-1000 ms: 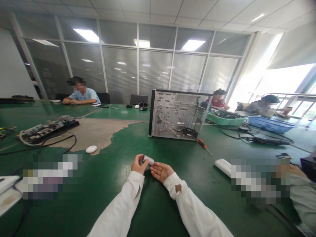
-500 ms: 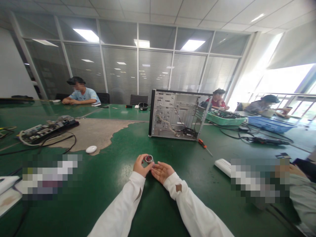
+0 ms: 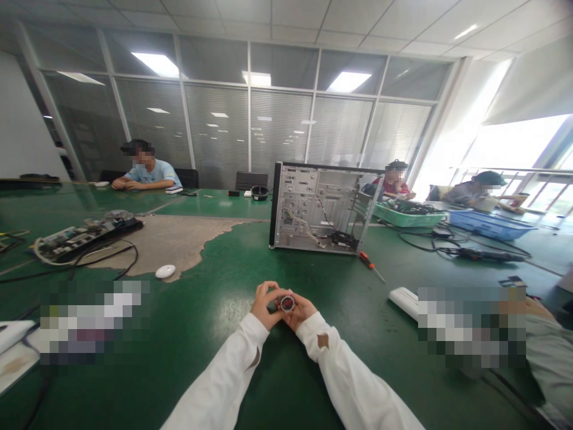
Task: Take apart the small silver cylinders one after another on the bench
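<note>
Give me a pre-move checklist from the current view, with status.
1. Small round piece secured: ok, held between the left hand and right hand.
2. Its ringed end visible: ok, faces the camera, with red showing inside.
3. Parts inside it seated properly: cannot tell, too small to make out.
4. Computer case stable: ok by the look of it, standing upright on the green table, open side facing us.
5. Screwdriver stowed: not ok, lying loose on the table near the case's lower right corner.
</note>
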A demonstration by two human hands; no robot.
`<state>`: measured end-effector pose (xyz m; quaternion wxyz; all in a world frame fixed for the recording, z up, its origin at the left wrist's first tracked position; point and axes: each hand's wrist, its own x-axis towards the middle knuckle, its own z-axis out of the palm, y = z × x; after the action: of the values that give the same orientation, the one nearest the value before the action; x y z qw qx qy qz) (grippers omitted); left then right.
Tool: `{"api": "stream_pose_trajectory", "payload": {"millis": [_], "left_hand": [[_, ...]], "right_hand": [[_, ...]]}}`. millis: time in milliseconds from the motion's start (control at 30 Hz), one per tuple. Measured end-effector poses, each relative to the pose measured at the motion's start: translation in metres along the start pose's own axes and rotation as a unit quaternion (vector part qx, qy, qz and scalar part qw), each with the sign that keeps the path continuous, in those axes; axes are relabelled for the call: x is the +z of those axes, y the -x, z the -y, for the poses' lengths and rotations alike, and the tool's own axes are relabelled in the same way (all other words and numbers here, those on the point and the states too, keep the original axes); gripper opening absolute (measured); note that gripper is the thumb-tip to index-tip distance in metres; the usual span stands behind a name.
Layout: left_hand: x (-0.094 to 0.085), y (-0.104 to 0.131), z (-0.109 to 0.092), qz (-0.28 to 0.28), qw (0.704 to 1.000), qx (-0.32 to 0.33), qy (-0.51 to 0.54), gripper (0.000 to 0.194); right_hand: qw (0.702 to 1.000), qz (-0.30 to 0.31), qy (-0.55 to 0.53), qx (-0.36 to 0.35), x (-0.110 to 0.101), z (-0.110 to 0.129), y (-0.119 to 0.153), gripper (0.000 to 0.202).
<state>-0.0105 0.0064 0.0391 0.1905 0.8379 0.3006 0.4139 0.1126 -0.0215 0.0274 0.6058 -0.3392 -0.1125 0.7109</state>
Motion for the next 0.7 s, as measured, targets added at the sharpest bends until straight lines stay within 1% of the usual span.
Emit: {"api": "stream_pose_trajectory", "payload": {"millis": [100, 200, 233, 300, 367, 433, 533, 600, 700], "left_hand": [[0.002, 0.001, 0.001, 0.006, 1.000, -0.009, 0.020, 0.045], [0.003, 0.002, 0.006, 0.013, 0.998, -0.036, 0.053, 0.054], [0.003, 0.003, 0.007, 0.015, 0.997, -0.047, 0.064, 0.055], [0.003, 0.003, 0.009, 0.013, 0.994, -0.072, 0.082, 0.054], [0.003, 0.003, 0.011, 0.000, 0.991, -0.100, 0.088, 0.051], [0.005, 0.003, 0.014, -0.023, 0.989, -0.123, 0.083, 0.049], [0.011, 0.004, 0.020, -0.054, 0.986, -0.139, 0.069, 0.053], [0.015, 0.006, 0.025, -0.057, 0.988, -0.131, 0.059, 0.060], [0.017, 0.007, 0.029, -0.039, 0.993, -0.111, 0.027, 0.066]], "right_hand": [[0.998, 0.011, 0.014, -0.064, -0.005, 0.001, -0.005, 0.025], [0.983, 0.015, 0.055, -0.172, -0.007, 0.005, -0.007, 0.037], [0.975, 0.012, 0.076, -0.210, -0.006, 0.006, -0.007, 0.039], [0.948, 0.000, 0.128, -0.292, -0.004, 0.007, -0.005, 0.040], [0.919, -0.009, 0.185, -0.349, 0.000, 0.007, -0.003, 0.040], [0.903, 0.000, 0.233, -0.361, 0.004, 0.004, -0.001, 0.042], [0.885, 0.017, 0.307, -0.350, 0.007, -0.002, -0.001, 0.045], [0.861, 0.012, 0.372, -0.347, 0.005, -0.005, -0.003, 0.054], [0.816, 0.013, 0.473, -0.332, -0.001, -0.004, -0.006, 0.067]]}}
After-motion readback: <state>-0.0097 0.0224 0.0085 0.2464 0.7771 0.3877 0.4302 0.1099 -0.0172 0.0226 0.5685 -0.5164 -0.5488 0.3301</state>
